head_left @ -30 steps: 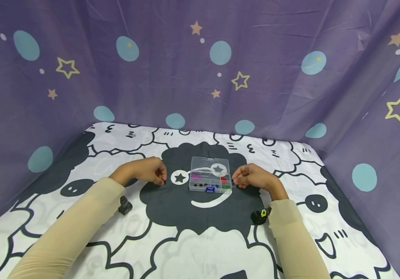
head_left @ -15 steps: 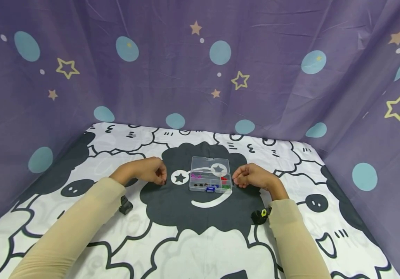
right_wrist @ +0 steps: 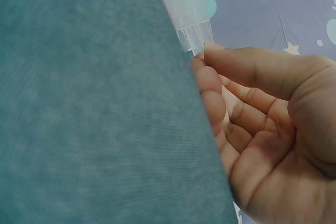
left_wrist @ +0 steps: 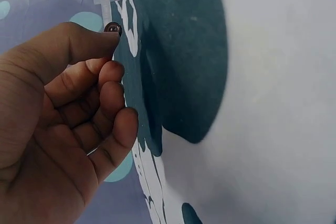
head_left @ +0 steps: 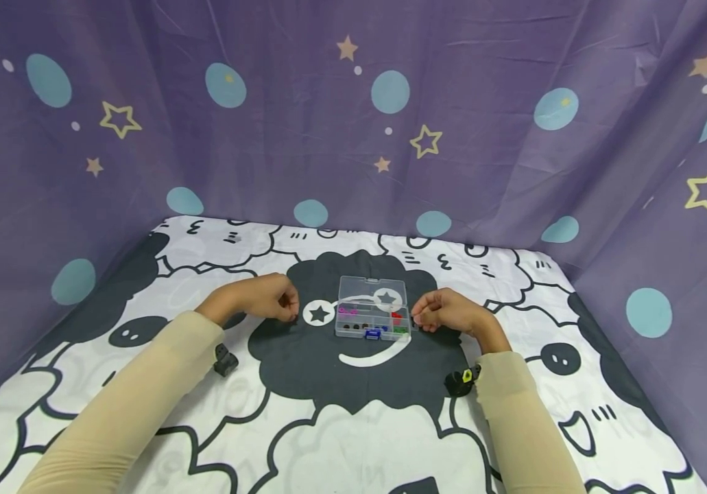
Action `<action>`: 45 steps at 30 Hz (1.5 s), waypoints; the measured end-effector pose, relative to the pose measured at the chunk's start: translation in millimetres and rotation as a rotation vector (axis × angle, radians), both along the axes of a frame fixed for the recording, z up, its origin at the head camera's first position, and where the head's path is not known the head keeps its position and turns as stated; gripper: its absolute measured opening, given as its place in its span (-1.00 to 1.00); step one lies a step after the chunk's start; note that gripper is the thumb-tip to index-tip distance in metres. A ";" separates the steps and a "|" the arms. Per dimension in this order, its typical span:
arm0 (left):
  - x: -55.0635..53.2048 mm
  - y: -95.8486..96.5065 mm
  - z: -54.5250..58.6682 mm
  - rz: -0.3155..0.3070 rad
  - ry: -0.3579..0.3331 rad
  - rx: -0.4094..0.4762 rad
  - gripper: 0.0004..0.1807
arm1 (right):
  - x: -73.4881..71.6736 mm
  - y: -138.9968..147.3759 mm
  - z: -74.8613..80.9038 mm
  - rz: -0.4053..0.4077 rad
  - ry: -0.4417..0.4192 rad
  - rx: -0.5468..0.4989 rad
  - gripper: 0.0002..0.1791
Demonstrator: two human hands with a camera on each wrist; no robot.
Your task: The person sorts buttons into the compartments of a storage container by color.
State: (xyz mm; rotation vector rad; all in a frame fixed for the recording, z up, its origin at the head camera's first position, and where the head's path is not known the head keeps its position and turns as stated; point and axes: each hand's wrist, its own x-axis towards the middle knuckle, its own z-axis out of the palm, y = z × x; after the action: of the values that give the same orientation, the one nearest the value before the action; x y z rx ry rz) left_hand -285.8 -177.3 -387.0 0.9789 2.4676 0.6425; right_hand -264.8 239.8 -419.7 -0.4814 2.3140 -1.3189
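Observation:
My left hand pinches a small dark brown button between thumb and forefinger, with the other fingers curled. It is left of a clear plastic compartment box, whose lid stands open at the back. At the box's right end, the thumb and forefinger of my right hand pinch its edge. In the right wrist view the clear plastic of the box runs down to those fingertips. Small pink pieces, red pieces, dark buttons and green pieces lie in separate compartments.
A blue latch is at the box's front. Black wrist-worn devices hang below both forearms. A black-and-white sheep-print cloth covers the table, and a purple curtain hangs behind it.
My left hand has shifted slightly right, toward the box, with the button between its fingertips. My right hand and the box have stayed in place.

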 end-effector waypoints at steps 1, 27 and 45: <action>0.0 0.4 0.1 -0.002 0.002 0.002 -0.90 | 0.1 0.0 0.0 0.000 -0.001 0.000 -0.81; -0.5 24.7 8.5 -0.112 0.102 0.087 -0.89 | -1.0 -0.7 -0.2 -0.004 0.002 0.002 -0.82; 1.6 53.4 7.1 -0.151 0.127 0.097 -0.88 | -1.1 0.1 -1.5 0.016 0.011 -0.006 -0.82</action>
State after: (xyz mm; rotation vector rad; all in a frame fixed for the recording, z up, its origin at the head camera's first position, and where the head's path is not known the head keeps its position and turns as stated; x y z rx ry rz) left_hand -284.2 -123.8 -379.8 1.2659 2.4590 0.6745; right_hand -265.9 239.8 -421.2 -0.5097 2.3102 -1.3195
